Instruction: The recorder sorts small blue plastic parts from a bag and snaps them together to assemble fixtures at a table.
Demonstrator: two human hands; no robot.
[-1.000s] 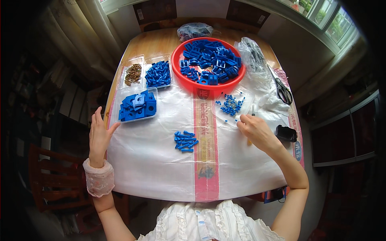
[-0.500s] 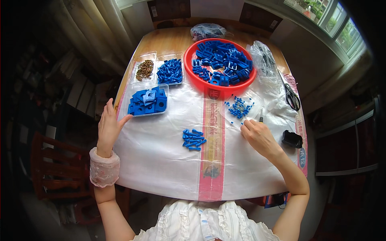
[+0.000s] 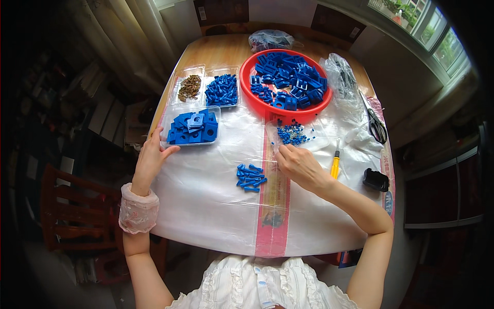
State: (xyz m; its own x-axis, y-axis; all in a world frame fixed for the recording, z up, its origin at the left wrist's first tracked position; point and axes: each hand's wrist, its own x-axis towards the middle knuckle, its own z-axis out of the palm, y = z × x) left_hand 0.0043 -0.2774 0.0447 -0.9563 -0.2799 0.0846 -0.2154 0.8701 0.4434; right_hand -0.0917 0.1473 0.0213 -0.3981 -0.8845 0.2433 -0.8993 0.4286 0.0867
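My left hand (image 3: 150, 158) lies at the near left corner of a clear plastic box (image 3: 218, 135) holding blue square plates with round holes (image 3: 194, 135). Its fingers reach along the box's side with the thumb apart, in a loose open shape. Pinched fingers of my right hand (image 3: 303, 169) are at the near edge of a shallow clear tray (image 3: 271, 132). Small blue and silvery pieces (image 3: 292, 134) are heaped in that tray. Between the hands, several slim blue plastic pieces (image 3: 250, 177) lie on the white sheet. Right of my right hand lies a yellow-handled screwdriver (image 3: 335, 166).
Farther back stand a red basin (image 3: 246, 95) of blue plastic parts, a tray of brass-coloured screws (image 3: 189, 87) and a box of slim blue pieces (image 3: 222, 90). Black scissors (image 3: 378, 129), a black object (image 3: 375, 180) and crumpled plastic bags (image 3: 339, 80) lie at the right.
My right hand has moved left, and the tray with the small pieces has shifted left with it, uncovering the screwdriver's handle. My left hand has come closer to the box of square plates.
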